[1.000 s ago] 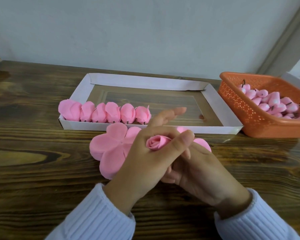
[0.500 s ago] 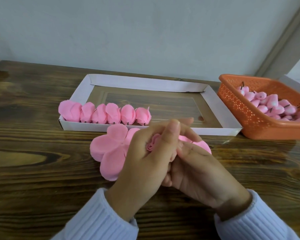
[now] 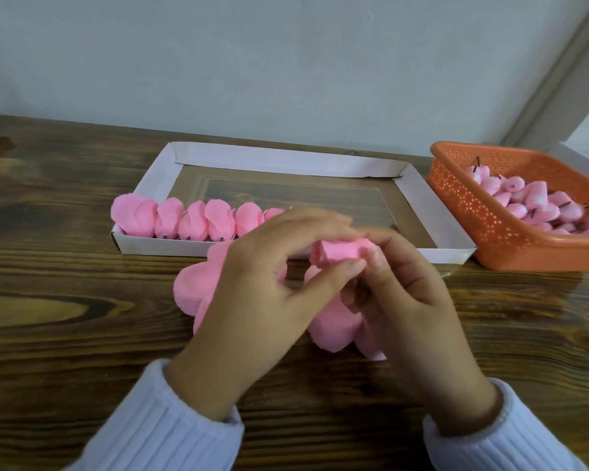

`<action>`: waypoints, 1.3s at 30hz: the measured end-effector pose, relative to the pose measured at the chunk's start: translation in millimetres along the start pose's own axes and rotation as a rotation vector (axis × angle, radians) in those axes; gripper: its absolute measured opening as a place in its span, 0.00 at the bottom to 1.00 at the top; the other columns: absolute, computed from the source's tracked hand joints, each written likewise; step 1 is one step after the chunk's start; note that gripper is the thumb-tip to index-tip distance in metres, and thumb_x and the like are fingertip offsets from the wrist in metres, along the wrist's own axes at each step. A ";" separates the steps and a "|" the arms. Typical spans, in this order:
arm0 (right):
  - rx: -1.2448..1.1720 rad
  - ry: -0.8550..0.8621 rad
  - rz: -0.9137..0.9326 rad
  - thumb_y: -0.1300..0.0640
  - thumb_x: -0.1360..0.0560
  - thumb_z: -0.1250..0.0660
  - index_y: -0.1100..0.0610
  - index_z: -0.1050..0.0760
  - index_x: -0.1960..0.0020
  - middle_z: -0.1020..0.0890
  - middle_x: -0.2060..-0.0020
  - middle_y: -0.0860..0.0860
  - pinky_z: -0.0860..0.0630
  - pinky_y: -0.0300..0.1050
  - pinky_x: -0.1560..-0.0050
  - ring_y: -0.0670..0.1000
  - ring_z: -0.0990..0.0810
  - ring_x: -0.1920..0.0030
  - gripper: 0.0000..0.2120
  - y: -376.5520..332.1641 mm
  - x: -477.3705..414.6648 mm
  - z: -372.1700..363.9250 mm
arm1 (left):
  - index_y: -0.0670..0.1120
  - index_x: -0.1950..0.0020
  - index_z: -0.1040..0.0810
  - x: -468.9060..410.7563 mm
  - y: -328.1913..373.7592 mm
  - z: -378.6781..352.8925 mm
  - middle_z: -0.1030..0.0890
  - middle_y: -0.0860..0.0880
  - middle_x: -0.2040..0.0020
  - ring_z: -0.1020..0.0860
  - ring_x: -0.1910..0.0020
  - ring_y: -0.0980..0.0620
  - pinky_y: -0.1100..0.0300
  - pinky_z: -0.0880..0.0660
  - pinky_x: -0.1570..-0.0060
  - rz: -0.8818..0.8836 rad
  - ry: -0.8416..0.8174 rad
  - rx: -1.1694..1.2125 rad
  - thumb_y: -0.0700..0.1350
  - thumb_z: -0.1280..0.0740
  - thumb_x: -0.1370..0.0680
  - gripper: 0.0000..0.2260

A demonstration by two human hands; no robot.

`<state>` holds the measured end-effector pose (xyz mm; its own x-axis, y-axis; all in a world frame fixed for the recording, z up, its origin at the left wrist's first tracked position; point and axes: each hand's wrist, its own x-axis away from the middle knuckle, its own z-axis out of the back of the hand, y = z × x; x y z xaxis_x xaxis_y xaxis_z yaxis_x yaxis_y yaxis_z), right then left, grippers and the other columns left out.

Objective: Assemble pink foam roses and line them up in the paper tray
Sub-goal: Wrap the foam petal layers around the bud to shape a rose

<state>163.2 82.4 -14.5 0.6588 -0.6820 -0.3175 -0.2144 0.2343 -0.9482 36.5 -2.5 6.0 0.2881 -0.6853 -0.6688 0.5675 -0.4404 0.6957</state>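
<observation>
Okay, dark wooden table (image 3: 65,334) fills the view, against a pale wall. White paper tray (image 3: 286,161) lies at the middle back, long side toward the person. Orange basket (image 3: 463,202) of perforated plastic sits just right of the tray, holding a heap of pink foam buds (image 3: 538,202) with short dark stems. Flat pink foam petal sheet (image 3: 198,287) lies on the table in front of the tray, mostly under the hands. Finished roses (image 3: 191,222) stand in a row along the tray's near wall, left end; six show, the last partly hidden. Left hand (image 3: 262,300) and right hand (image 3: 412,300) meet above the sheet, both in white ribbed sleeves (image 3: 157,426). Each grip is narrow, pinching the rolled foam bud (image 3: 337,253), which lies sideways between thumbs and fingertips, just in front of the tray.
</observation>
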 end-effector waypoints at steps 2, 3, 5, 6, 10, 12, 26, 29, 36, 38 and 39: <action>-0.036 0.058 0.005 0.53 0.22 0.39 0.57 0.21 0.47 0.22 0.63 0.61 0.28 0.43 0.62 0.53 0.25 0.63 0.11 -1.2 -1.5 1.9 | 0.45 0.43 0.18 -1.2 -2.2 3.8 0.18 0.54 0.47 0.22 0.44 0.59 0.66 0.26 0.45 -0.058 -0.077 -0.139 0.48 0.30 0.26 0.13; -0.028 0.067 -0.001 0.53 0.23 0.39 0.55 0.20 0.48 0.22 0.64 0.58 0.28 0.41 0.63 0.51 0.26 0.64 0.11 -1.0 -2.0 2.8 | 0.45 0.43 0.18 -1.4 -3.0 4.4 0.18 0.53 0.47 0.22 0.45 0.58 0.65 0.25 0.46 -0.068 -0.096 -0.173 0.47 0.30 0.26 0.13; -0.014 0.039 -0.013 0.53 0.23 0.40 0.52 0.19 0.50 0.22 0.67 0.51 0.28 0.38 0.65 0.48 0.26 0.67 0.11 -0.5 -2.6 3.3 | 0.45 0.44 0.17 -1.1 -4.5 5.0 0.18 0.52 0.48 0.21 0.47 0.57 0.64 0.23 0.50 -0.084 -0.093 -0.200 0.46 0.29 0.26 0.12; -0.013 0.030 -0.023 0.53 0.23 0.40 0.52 0.19 0.50 0.21 0.67 0.51 0.28 0.38 0.65 0.48 0.26 0.68 0.10 -1.0 -3.1 3.2 | 0.45 0.44 0.17 -0.9 -5.0 5.2 0.18 0.52 0.48 0.21 0.48 0.57 0.63 0.23 0.50 -0.092 -0.083 -0.214 0.46 0.29 0.26 0.12; 0.041 0.013 0.001 0.52 0.22 0.39 0.55 0.20 0.46 0.19 0.59 0.63 0.25 0.47 0.59 0.62 0.23 0.63 0.12 -1.3 -1.9 4.8 | 0.46 0.41 0.20 1.1 -5.1 3.3 0.19 0.53 0.46 0.21 0.47 0.56 0.60 0.21 0.54 -0.059 -0.110 -0.188 0.55 0.33 0.25 0.18; 0.022 -0.008 -0.006 0.51 0.23 0.38 0.56 0.21 0.47 0.19 0.62 0.59 0.25 0.43 0.61 0.55 0.23 0.64 0.13 -2.8 -1.5 3.4 | 0.45 0.43 0.18 1.4 -5.2 0.7 0.19 0.52 0.48 0.21 0.48 0.56 0.61 0.21 0.57 -0.061 -0.074 -0.173 0.52 0.32 0.25 0.15; -0.209 0.002 -0.150 0.49 0.26 0.38 0.62 0.22 0.60 0.27 0.71 0.55 0.33 0.39 0.70 0.48 0.31 0.71 0.16 -3.7 -3.2 6.3 | 0.42 0.48 0.16 3.7 -7.0 -3.4 0.17 0.48 0.51 0.21 0.51 0.57 0.65 0.24 0.49 -0.134 0.013 -0.283 0.42 0.29 0.28 0.10; -0.221 0.027 -0.190 0.49 0.25 0.40 0.56 0.20 0.63 0.26 0.73 0.53 0.34 0.37 0.72 0.46 0.31 0.72 0.16 -4.7 -3.7 5.4 | 0.41 0.45 0.17 5.0 -7.1 -3.4 0.17 0.46 0.50 0.21 0.50 0.54 0.61 0.25 0.47 -0.214 -0.013 -0.375 0.43 0.30 0.26 0.11; -0.107 -0.003 -0.193 0.44 0.23 0.42 0.54 0.26 0.72 0.30 0.81 0.50 0.40 0.39 0.77 0.48 0.36 0.80 0.24 -10.4 -3.7 5.9 | 0.40 0.45 0.17 5.7 -9.2 -3.0 0.18 0.45 0.50 0.20 0.52 0.52 0.56 0.24 0.49 -0.315 -0.058 -0.429 0.41 0.32 0.22 0.09; -0.083 -0.010 -0.205 0.42 0.23 0.43 0.54 0.26 0.74 0.30 0.81 0.51 0.40 0.37 0.78 0.48 0.36 0.80 0.25 -10.4 -3.7 6.8 | 0.39 0.46 0.17 6.6 -9.3 -3.7 0.17 0.46 0.50 0.20 0.51 0.53 0.57 0.23 0.50 -0.325 -0.051 -0.419 0.40 0.30 0.23 0.08; -0.076 -0.011 -0.209 0.42 0.23 0.43 0.55 0.26 0.74 0.30 0.81 0.51 0.39 0.36 0.78 0.48 0.36 0.81 0.26 -10.1 -3.8 7.7 | 0.40 0.47 0.16 7.0 -9.3 -4.0 0.17 0.46 0.50 0.20 0.51 0.53 0.57 0.23 0.50 -0.328 -0.046 -0.410 0.39 0.30 0.23 0.07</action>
<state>168.4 87.9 -3.7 0.7022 -0.7027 -0.1146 -0.1260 0.0357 -0.9914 36.3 -0.9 -6.2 0.0152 -0.5785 -0.8155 0.8801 -0.3794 0.2855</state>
